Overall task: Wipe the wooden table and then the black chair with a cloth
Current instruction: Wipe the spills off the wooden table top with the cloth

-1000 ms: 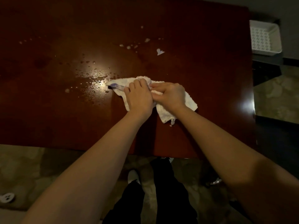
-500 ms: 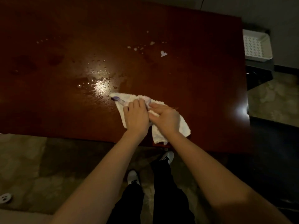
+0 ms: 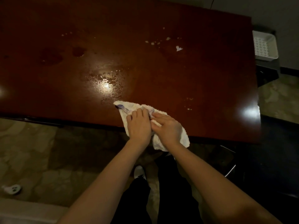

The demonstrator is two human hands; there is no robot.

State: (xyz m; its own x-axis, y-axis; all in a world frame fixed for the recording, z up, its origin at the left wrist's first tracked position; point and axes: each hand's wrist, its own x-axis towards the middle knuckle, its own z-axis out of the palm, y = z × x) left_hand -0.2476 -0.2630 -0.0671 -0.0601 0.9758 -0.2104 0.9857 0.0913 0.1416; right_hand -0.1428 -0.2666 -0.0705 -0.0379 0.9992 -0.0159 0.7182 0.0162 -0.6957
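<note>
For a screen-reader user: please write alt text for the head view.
Two hands, left hand and right hand, press a white cloth at the near edge of a glossy wooden table with wet patches and white specks. A white perforated tray sits beyond its right end.

The table was a dark reddish-brown, glossy, with pale whitish specks toward its far edge and a bright white glare near the middle. The cloth at its near edge was white with a bluish-purple mark at one corner. Past the right edge sat a white basket with a perforated grid pattern. The floor was mottled beige-green.
</note>
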